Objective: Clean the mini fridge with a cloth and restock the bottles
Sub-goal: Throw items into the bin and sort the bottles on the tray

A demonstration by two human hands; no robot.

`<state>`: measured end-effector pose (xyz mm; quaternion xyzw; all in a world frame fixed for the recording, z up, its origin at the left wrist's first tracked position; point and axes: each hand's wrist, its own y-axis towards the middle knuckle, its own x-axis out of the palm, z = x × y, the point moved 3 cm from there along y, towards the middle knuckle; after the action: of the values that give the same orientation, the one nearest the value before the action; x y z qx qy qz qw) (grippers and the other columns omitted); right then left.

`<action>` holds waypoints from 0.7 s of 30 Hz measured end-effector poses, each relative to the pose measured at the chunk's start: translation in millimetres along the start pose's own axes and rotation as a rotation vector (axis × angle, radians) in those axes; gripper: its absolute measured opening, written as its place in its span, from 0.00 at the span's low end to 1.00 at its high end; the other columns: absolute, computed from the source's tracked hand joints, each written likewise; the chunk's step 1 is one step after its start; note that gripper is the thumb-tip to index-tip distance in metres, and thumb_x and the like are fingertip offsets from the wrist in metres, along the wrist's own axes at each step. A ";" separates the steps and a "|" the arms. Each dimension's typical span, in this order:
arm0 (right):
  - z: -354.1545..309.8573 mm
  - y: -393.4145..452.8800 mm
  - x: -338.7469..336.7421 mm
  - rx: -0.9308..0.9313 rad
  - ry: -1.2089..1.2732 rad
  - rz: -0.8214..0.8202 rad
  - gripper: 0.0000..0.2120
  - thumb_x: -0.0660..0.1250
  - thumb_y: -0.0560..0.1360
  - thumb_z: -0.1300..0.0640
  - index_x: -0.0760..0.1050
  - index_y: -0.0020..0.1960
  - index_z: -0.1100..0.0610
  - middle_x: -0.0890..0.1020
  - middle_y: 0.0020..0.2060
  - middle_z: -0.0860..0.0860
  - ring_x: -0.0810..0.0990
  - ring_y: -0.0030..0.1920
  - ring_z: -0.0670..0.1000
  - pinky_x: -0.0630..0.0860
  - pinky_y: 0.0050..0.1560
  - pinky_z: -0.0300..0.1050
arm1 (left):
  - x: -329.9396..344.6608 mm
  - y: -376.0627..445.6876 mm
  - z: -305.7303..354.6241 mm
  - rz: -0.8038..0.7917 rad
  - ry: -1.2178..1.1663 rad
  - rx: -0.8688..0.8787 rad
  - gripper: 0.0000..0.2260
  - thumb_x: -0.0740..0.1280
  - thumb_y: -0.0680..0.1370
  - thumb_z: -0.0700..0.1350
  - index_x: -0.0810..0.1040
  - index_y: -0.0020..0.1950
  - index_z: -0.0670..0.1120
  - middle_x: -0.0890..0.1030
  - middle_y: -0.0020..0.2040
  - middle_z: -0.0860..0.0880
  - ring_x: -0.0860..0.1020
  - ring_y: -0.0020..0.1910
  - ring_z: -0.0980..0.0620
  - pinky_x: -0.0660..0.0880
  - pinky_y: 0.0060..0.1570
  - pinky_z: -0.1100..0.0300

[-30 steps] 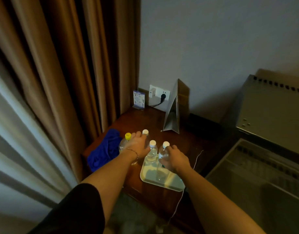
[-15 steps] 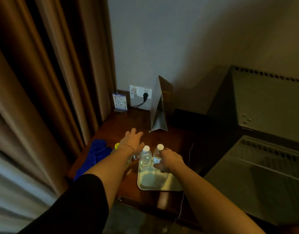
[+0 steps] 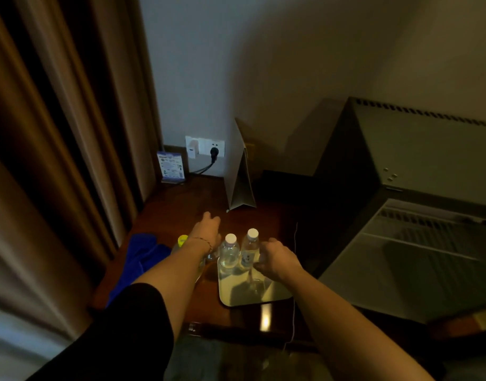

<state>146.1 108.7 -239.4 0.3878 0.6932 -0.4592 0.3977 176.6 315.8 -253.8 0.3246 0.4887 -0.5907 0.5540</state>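
Note:
Two clear water bottles with white caps, one on the left (image 3: 229, 253) and one on the right (image 3: 250, 247), stand on a pale tray (image 3: 253, 296) on the dark wooden table (image 3: 181, 204). My right hand (image 3: 277, 259) curls round the right bottle from its right side. My left hand (image 3: 207, 232) reaches forward past the bottles with straight fingers and holds nothing. A yellow-capped bottle (image 3: 182, 240) stands left of that wrist. Further left lies a blue cloth (image 3: 143, 251). The mini fridge (image 3: 428, 243) is at the right, its inside lit dimly.
A folded tent card (image 3: 240, 185) stands behind the bottles. A wall socket with a black plug (image 3: 214, 152) and a small blue leaflet stand (image 3: 171, 166) are at the back. Brown curtains (image 3: 57, 133) hang on the left. A thin white cable (image 3: 294, 270) runs over the table's front edge.
My left hand left the bottles at its side and stretched forward with its fingers straightened. The right hand stayed at the right bottle. The view shifted left and slightly closer.

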 end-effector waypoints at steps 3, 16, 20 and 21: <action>0.2 -3.7 -3.1 0.018 0.005 0.023 0.21 0.70 0.76 0.46 0.73 0.66 0.51 0.73 0.60 0.51 0.78 0.57 0.56 0.78 0.56 0.54 | -1.5 -1.1 0.9 0.016 -0.023 0.027 0.11 0.62 0.79 0.38 0.74 0.61 0.45 0.67 0.62 0.44 0.75 0.53 0.39 0.74 0.52 0.50; -14.6 -20.4 -29.4 0.008 0.018 0.102 0.19 0.72 0.75 0.47 0.75 0.63 0.51 0.73 0.58 0.50 0.78 0.57 0.55 0.78 0.56 0.54 | -52.0 -15.2 12.0 0.142 -0.047 0.097 0.10 0.61 0.80 0.40 0.76 0.59 0.46 0.69 0.59 0.43 0.76 0.52 0.38 0.75 0.53 0.48; -16.9 -29.1 -45.3 -0.048 0.015 0.121 0.19 0.71 0.75 0.46 0.76 0.62 0.53 0.73 0.58 0.51 0.78 0.57 0.57 0.78 0.56 0.53 | -79.6 -31.4 23.1 0.227 -0.014 0.111 0.10 0.62 0.80 0.42 0.76 0.60 0.44 0.69 0.59 0.41 0.76 0.52 0.36 0.73 0.51 0.47; -16.4 -31.8 -49.2 -0.064 0.025 0.129 0.19 0.71 0.75 0.46 0.76 0.61 0.54 0.74 0.58 0.51 0.78 0.57 0.57 0.78 0.56 0.54 | -86.2 -36.8 26.5 0.252 -0.011 0.108 0.10 0.62 0.80 0.42 0.76 0.60 0.44 0.69 0.59 0.41 0.76 0.52 0.35 0.73 0.52 0.47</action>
<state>132.9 106.8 -180.1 0.4245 0.6858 -0.4055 0.4301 160.1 316.7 -157.8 0.4097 0.4084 -0.5438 0.6080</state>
